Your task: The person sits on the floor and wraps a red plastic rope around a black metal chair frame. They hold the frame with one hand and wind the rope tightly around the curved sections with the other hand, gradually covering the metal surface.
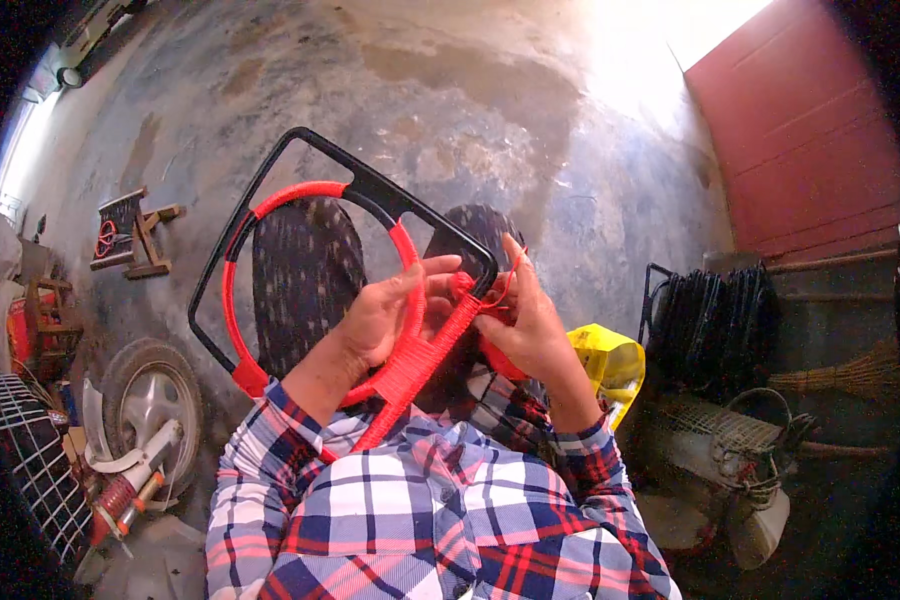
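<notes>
Across my lap leans a black frame (253,190) with rounded corners and a ring (232,300) set inside it. Red cord (410,362) is wound tightly around the side nearest me and around stretches of the ring; other stretches are bare black. My left hand (375,315) grips the ring's right side, some fingers passing behind it. At the frame's right corner, my right hand (535,325) is closed on a loose red strand (518,262), thumb and fingers bent around it. More red material shows below that hand, partly hidden.
A yellow bag (610,365) lies beside my right arm. Stacked black frames (715,325) and a wire basket (710,420) stand to the right, near a straw broom (850,372). Leftward are a wheel (155,400), a white wire rack (35,460) and a small wooden stool (148,240).
</notes>
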### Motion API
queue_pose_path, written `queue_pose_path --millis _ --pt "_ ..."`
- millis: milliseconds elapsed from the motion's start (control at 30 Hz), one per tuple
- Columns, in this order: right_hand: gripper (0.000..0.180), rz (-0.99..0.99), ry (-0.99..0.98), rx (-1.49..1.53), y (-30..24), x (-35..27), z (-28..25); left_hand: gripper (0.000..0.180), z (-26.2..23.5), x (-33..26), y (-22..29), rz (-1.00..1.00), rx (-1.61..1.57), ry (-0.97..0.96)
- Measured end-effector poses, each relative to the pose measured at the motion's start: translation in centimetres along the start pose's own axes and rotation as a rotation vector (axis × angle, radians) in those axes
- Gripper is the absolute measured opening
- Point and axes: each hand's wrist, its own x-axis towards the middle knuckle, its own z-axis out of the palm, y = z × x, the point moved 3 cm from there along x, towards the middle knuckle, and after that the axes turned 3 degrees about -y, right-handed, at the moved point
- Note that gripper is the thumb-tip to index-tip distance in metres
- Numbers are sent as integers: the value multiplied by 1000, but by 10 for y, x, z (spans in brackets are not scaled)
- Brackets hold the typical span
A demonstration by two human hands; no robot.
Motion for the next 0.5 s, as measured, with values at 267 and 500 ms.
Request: queue_pose_path --millis 267,500 --pt "89 -145 67 548 15 12 8 60 5 3 -1 31 -43 49" --pt "66 -166 330 138 -2 8 -1 54 -3 3 2 141 -77 131"
